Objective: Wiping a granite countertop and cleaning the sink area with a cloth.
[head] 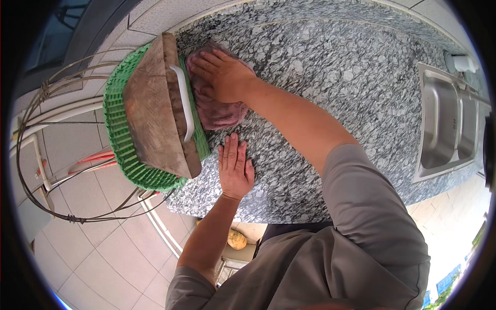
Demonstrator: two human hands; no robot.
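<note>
My right hand [225,77] lies flat on a folded, dull-pink cloth [223,116], its fingers spread over the fabric and not curled around it. The cloth rests on a speckled grey granite countertop [310,66], close to the side of a green woven basket [116,128]. Nearer to me, my left hand [235,174] is palm down on the bare stone, holding nothing, with its thumb apart. A brown, mottled panel [153,104] with a white handle [183,100] leans in the basket; its lower part is hidden.
The basket overhangs the counter's left end. Beyond it are a loop of dark wire [27,170], white pipes [73,110] and a tiled floor [104,248]. At right, a stainless-steel double sink [440,116] is set into the counter. A white container [464,63] stands behind it.
</note>
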